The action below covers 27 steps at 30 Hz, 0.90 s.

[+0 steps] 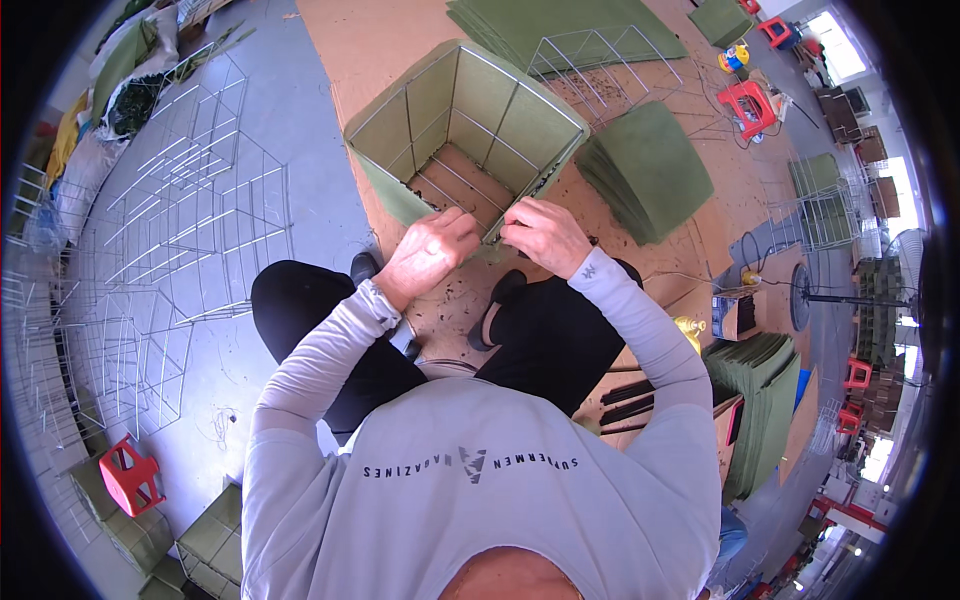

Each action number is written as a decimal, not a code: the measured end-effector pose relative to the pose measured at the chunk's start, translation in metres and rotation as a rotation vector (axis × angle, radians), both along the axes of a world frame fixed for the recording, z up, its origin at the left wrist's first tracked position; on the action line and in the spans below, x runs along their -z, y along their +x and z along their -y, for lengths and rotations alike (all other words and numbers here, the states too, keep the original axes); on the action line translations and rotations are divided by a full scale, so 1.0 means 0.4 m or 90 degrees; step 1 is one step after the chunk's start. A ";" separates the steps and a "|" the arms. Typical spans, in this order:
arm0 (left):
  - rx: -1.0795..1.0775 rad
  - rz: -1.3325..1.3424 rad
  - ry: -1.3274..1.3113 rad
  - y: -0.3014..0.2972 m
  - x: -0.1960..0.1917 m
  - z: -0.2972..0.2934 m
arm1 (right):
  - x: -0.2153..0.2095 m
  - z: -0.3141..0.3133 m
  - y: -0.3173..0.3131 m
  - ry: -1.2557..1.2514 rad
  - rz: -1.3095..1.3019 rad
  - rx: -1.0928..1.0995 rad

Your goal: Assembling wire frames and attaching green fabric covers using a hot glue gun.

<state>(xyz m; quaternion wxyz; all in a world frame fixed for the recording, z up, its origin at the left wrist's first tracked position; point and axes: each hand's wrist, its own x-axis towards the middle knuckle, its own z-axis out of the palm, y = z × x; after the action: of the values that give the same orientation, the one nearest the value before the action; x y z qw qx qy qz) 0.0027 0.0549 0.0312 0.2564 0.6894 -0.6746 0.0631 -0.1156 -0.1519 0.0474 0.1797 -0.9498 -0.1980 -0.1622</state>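
Observation:
An open box of green felt panels on a square wire frame [488, 112] stands on cardboard in front of my knees, tilted toward me. Through its open top the wires and the brown bottom show. My left hand [437, 250] is closed in a pinch at the near rim. Close by, at the near corner, my right hand [547, 232] has its fingers pressed together against the wire and felt edge. Whatever lies between the fingertips is too small to make out. Just right of the box lies a stack of green felt sheets [650, 170].
Bare wire frames [190, 215] cover the grey floor at left. Larger felt sheets [560, 35] lie beyond the box, beside another wire frame [605, 65]. Red stools [132, 475] stand about. A fan [800, 297], dark strips [628, 405] and a felt pile [752, 400] are at right.

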 end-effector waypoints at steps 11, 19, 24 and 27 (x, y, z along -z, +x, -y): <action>-0.027 -0.033 -0.100 -0.034 0.014 0.025 | 0.001 -0.027 0.021 0.071 -0.007 0.072; -0.105 -0.114 -0.135 -0.056 0.010 0.062 | 0.006 -0.025 0.015 0.080 0.003 0.073; -0.115 -0.208 -0.145 -0.057 0.028 0.070 | 0.014 -0.021 0.012 0.097 -0.011 0.066; -0.114 -0.229 -0.133 -0.057 0.031 0.067 | -0.003 -0.018 0.003 0.107 -0.019 0.058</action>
<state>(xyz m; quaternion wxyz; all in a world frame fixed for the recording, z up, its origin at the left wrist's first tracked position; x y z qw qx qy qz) -0.0202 0.0282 0.0189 0.4361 0.7164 -0.5436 0.0315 -0.1143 -0.1448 0.0486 0.2542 -0.9418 -0.1376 -0.1716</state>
